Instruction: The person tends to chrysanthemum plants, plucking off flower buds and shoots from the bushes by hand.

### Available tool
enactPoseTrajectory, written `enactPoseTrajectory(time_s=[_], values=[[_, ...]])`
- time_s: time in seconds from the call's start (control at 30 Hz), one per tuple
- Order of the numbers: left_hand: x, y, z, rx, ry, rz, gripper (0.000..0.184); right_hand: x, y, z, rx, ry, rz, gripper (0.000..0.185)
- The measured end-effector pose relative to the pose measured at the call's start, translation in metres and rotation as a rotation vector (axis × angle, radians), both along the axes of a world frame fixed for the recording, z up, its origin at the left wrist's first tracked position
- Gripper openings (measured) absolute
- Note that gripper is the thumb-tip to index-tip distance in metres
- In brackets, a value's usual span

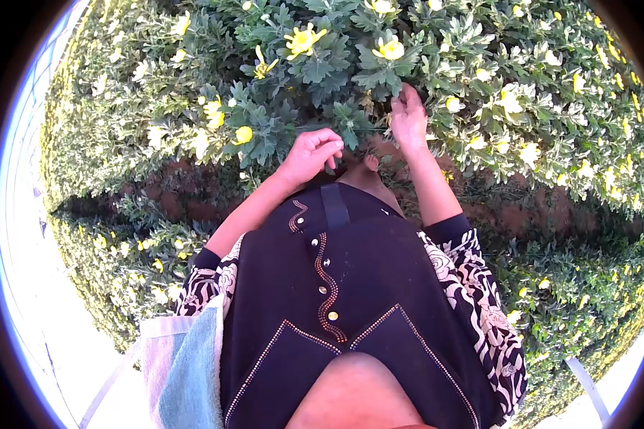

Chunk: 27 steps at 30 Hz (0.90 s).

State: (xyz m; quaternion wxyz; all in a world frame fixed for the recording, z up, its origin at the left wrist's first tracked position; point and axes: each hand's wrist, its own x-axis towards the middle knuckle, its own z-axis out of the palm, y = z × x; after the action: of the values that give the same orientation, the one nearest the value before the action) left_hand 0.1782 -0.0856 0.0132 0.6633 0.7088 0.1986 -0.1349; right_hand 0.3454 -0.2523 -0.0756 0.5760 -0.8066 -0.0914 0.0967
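Note:
My left hand (313,155) is closed, with curled fingers and the thumb pressed toward them, beside the green leaves of a chrysanthemum plant (347,118). Whatever sits between those fingertips, if anything, I cannot make out. To the right, my right hand (408,123) reaches up among the leaves with its fingers partly extended and apart. Its fingertips are by a leaf below a yellow chrysanthemum flower (389,49); no held thing shows there. Another yellow bloom (303,41) stands above and between both hands. A yellow flower (243,134) is left of my left hand.
Dense rows of flowering plants (508,93) spread ahead, with another row (579,300) behind me. A strip of brown soil (494,211) runs between them. A thin line crosses the stems between my hands. A pale towel (186,365) hangs at my left side.

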Motion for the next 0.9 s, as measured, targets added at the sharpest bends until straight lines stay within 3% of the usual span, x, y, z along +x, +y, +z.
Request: enactPoseTrajectory(time_s=[0.1,0.13,0.2,0.33,0.4,0.43,0.47,0.53,0.6,0.67,0.7,0.8,0.87,0.9], values=[[-0.011,0.017,-0.003,-0.056,-0.088,0.17,0.013,0.005,-0.002,0.046,-0.233,0.176,0.247,0.034],[-0.017,0.021,0.0,-0.051,-0.081,0.186,0.013,-0.002,0.001,0.019,-0.4,-0.105,0.16,0.032],[-0.029,0.028,0.006,0.06,-0.117,0.178,0.013,-0.001,-0.002,-0.005,-0.421,0.037,0.304,0.028],[-0.059,0.036,0.006,0.008,-0.02,0.284,0.013,-0.014,0.008,0.026,-0.246,0.286,0.464,0.024],[-0.074,0.039,0.005,0.033,0.035,0.342,0.014,-0.024,0.016,0.01,0.022,0.278,0.398,0.021],[-0.083,0.042,0.002,0.056,0.072,0.391,0.015,-0.032,0.021,0.022,-0.058,0.331,0.312,0.016],[-0.089,0.046,0.001,0.081,0.104,0.439,0.018,-0.041,0.027,0.005,-0.058,0.326,0.32,0.016],[-0.094,0.05,0.018,0.116,0.125,0.491,0.019,-0.062,0.037,-0.056,0.045,0.622,0.038,0.016],[-0.097,0.063,0.027,0.186,0.396,0.528,0.026,-0.074,0.024,-0.107,-0.126,0.521,0.205,0.021],[-0.091,0.058,0.019,0.389,-0.101,0.721,0.048,-0.085,0.022,-0.133,-0.16,0.373,0.338,0.026],[-0.086,0.054,0.033,0.402,-0.136,0.708,0.059,-0.098,0.023,-0.137,-0.105,0.337,0.384,0.029],[-0.074,0.067,0.045,0.653,-0.305,0.503,0.078,-0.083,0.046,-0.03,0.2,0.621,0.533,0.046],[-0.054,0.071,0.06,0.402,-0.298,0.462,0.075,-0.081,0.072,0.014,0.151,0.557,0.685,0.062],[-0.051,0.075,0.056,0.407,-0.354,0.405,0.071,-0.084,0.082,0.022,-0.024,0.406,0.789,0.063]])
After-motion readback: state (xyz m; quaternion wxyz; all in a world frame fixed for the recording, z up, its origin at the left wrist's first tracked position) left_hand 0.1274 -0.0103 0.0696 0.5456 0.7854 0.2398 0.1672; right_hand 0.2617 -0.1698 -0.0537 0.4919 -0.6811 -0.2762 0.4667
